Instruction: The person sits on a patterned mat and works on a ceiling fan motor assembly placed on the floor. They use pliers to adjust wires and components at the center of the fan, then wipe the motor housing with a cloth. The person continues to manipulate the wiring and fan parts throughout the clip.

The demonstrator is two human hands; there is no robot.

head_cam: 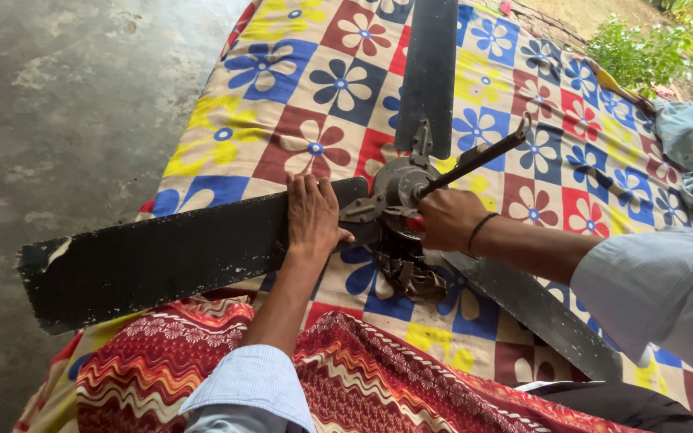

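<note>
1. Fingers of the left hand [312, 215] lie flat and spread, released, pressing on the near blade [170, 261] of a ceiling fan; fingers of the right hand [448, 218] are clenched around a red-handled tool [415, 224] set against the motor hub [399, 192].
2. Ceiling fan: lies on a flower-patterned quilt [282, 80], hub roughly central, its downrod [475, 160] angled up to the right.
3. Blades, counted: three dark blades, one running left under the left hand, one pointing away [429, 64], one running down-right [539, 309] beneath the right forearm.
4. Hands, counted: two, both the person's own; a dark band [479, 228] circles the right wrist.
5. Technique, as a judgement: steady downward pressure on the blade should keep the hub from turning while the tool works; the tool is best kept square to the fastener, whose exact seat is hidden by the fist.
6. Surroundings: one red zigzag-patterned cloth [226, 353] at the near edge, concrete floor [58, 120] at left, green plants [643, 48] at upper right.
</note>
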